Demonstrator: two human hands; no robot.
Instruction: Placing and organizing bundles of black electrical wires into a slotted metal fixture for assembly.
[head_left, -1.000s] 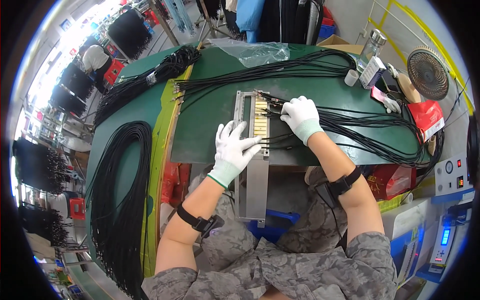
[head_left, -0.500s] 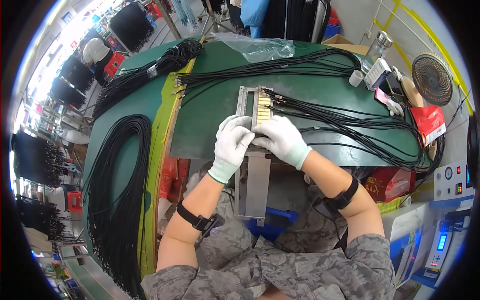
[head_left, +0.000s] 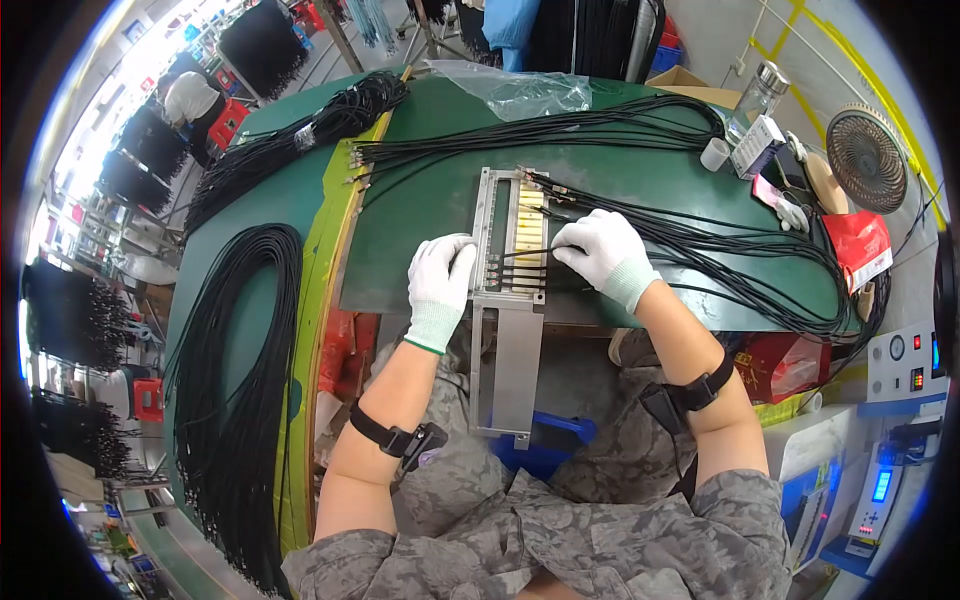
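Note:
A metal fixture (head_left: 482,220) with a row of yellow slots (head_left: 530,222) lies at the table's front edge. Several short black cable ends lie across its near part, their tips at the left rail. My right hand (head_left: 605,258), in a white glove, pinches a black cable (head_left: 520,255) just right of the slots. Beside the left rail is my gloved left hand (head_left: 438,280), thumb and forefinger slightly apart, with nothing visible between them. From the fixture's far end a bundle of black cables (head_left: 690,232) runs right across the green table.
More black cables (head_left: 560,130) lie behind the fixture, below a clear plastic bag (head_left: 520,95). Coiled cables (head_left: 225,300) sit left of a yellow-green strip (head_left: 318,330). A fan (head_left: 865,158), a glass jar (head_left: 762,90) and a red packet (head_left: 857,245) stand at the right.
My hands have parted from over the fixture's near end. The left moved to the left rail, the right moved right with a cable, and the cable ends between them now show.

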